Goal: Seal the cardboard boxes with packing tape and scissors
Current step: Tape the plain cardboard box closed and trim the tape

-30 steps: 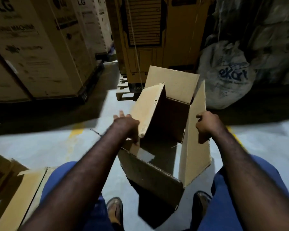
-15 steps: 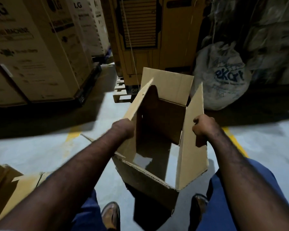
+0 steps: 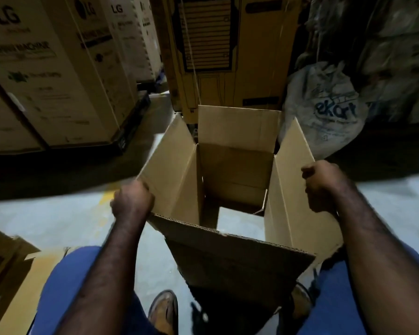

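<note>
Barely started. My left hand (image 3: 131,201) has its fingers (image 3: 144,189) curled on one side flap (image 3: 169,170), and my right hand (image 3: 322,187) is gripping the opposite flap (image 3: 293,180). The cardboard box (image 3: 235,262) is between them, flaps up, unsealed. Tape, scissors not in sight.

— Any brand to read?
— "LG" on the big left carton (image 3: 34,76), on the second carton (image 3: 94,64) beside it and on the third carton (image 3: 133,44).
— More?
— "WASHING MACHINE" on the big left carton (blurred, barely legible), and blue "ekart" on the pale sack (image 3: 324,93).
</note>
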Motion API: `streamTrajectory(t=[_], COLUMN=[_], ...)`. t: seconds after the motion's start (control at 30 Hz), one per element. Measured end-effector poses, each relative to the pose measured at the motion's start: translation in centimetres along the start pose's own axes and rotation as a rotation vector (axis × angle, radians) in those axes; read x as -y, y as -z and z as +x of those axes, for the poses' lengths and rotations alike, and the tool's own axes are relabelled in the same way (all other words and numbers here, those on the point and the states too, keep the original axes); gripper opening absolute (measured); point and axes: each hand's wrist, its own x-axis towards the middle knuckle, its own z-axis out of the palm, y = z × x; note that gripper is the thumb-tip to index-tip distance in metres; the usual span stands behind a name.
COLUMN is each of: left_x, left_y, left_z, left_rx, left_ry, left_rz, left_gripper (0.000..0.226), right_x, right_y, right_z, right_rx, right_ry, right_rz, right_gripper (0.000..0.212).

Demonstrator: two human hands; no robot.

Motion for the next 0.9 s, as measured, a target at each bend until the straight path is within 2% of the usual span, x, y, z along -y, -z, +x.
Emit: streamTrajectory(t=[0.07,0.17,0.23,0.3,0.33,0.4,0.47,0.57,0.63,0.7,0.8,0.9], left_x=[0.3,0.6,0.7,0.3,0.1,-0.6,-1.0,-0.7,-0.5,-0.6,-2.0,-3.8], left_y=[0.1,-0.2,-0.8,-1.1,-1.0,-0.6,-0.4,-0.2,0.1,0.4,1.0,1.4], left_z=[-0.6,0.4,1.0,1.4,1.3,1.1,1.2,2.0,2.3,2.4,1.7,1.2], left_rx=[-0.126,-0.214,-0.312,-0.397,-0.430,-0.425,-0.246,0.103,0.159,0.183,0.433,0.657], left_ry=[0.001,-0.098,-0.248,-0.378,-0.417,-0.416,-0.296,-0.112,-0.125,-0.224,-0.492,-0.687], left_rz=[0.037,-0.131,-0.286,-0.370,-0.365,-0.265,-0.144,-0.131,-0.146,-0.210,-0.210,-0.208], left_gripper=[0.033,0.039,0.035,0.037,0.043,0.061,0.072,0.067,0.067,0.068,0.077,0.075], right_x=[-0.7,-0.1,1.1,2.5,3.1,3.5,3.4,2.7,2.2,2.3,2.8,2.9], right_y=[0.0,0.0,-0.1,-0.6,-1.0,-1.8,-1.9,-1.4,-1.2,-1.0,-0.7,-0.8], right_z=[-0.3,-1.7,-2.9,-4.1,-4.4,-4.7,-4.9,-4.9,-4.9,-5.1,-6.5,-7.5], right_rx=[-0.009,-0.043,-0.126,-0.211,-0.223,-0.136,0.007,0.177,0.238,0.294,0.476,0.689], right_ry=[0.008,0.087,0.206,0.352,0.432,0.539,0.545,0.446,0.380,0.339,0.331,0.361], right_rz=[-0.001,-0.177,-0.421,-0.529,-0.558,-0.592,-0.646,-0.713,-0.699,-0.686,-0.486,-0.298], right_gripper=[0.052,0.046,0.043,0.040,0.037,0.034,0.037,0.046,0.049,0.061,0.078,0.083])
